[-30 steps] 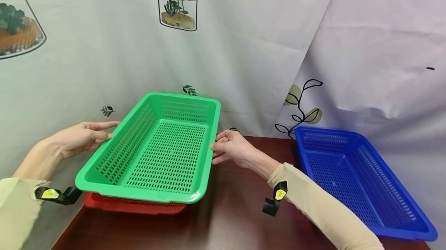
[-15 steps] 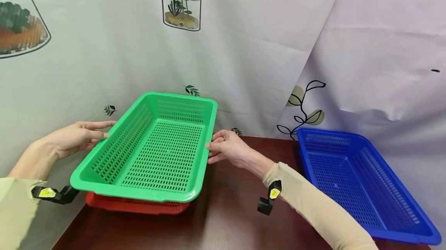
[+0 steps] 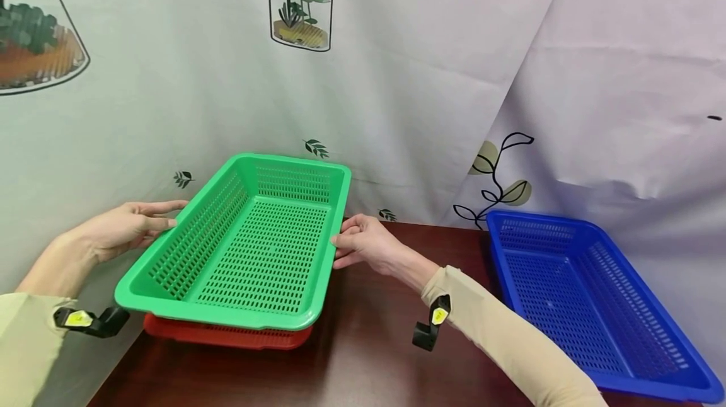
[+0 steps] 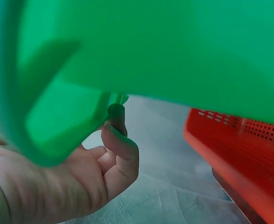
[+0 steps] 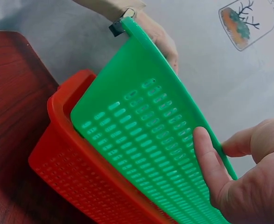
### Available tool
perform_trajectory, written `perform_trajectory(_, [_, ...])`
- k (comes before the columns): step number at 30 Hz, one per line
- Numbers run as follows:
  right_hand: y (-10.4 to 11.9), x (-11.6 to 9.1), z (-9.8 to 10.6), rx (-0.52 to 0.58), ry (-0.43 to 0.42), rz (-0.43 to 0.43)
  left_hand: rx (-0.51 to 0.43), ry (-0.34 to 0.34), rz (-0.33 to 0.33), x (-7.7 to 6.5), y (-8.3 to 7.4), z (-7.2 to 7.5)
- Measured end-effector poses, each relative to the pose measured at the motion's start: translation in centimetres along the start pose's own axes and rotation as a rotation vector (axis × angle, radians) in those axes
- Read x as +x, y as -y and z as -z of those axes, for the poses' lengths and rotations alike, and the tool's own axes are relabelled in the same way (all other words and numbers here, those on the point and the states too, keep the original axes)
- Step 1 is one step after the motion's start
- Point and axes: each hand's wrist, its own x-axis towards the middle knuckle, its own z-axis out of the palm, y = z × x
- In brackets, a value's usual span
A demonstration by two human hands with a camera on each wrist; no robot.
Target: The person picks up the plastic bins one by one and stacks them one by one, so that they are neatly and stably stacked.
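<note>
A green plastic basket [image 3: 266, 249] with slotted walls and floor is held between both hands above a red basket [image 3: 227, 334]. My left hand [image 3: 127, 227] pinches its left long rim, and my right hand [image 3: 371, 246] pinches the right long rim. In the right wrist view the green basket's [image 5: 141, 126] base sits close over the red basket's [image 5: 80, 158] rim, partly inside its outline. From the left wrist, the green wall fills the top, with the left hand's [image 4: 80, 172] curled fingers at the rim. Most of the red basket is hidden from the head view.
A blue basket [image 3: 590, 306] stands at the right of the dark red-brown table [image 3: 391, 350]. Behind everything hangs a pale cloth [image 3: 397, 92] printed with plants and jars. The cloth comes right down to the table's back edge.
Over the last second the green basket and both hands have shifted slightly left against the red basket. The head view has also turned a little. Both hands keep their grip.
</note>
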Motion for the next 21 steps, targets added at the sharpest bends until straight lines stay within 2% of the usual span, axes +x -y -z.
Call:
perform_trajectory(7, [-0.5, 0.3, -0.3, 0.009, -0.001, -0.014, 0.07, -0.037, 0.005, 0.0, 0.5, -0.1])
perform_trajectory(12, [-0.9, 0.6, -0.4, 0.02, -0.003, -0.011, 0.139, -0.025, -0.014, 0.3, 1.0, -0.1])
perform_trajectory(19, [-1.3, 0.9, -0.2, 0.01, -0.008, -0.016, 0.155, -0.032, 0.001, 0.6, 1.2, -0.4])
perform_trajectory(21, [-1.4, 0.9, -0.2, 0.011, -0.008, -0.014, 0.184, -0.039, 0.008, 0.6, 1.3, -0.5])
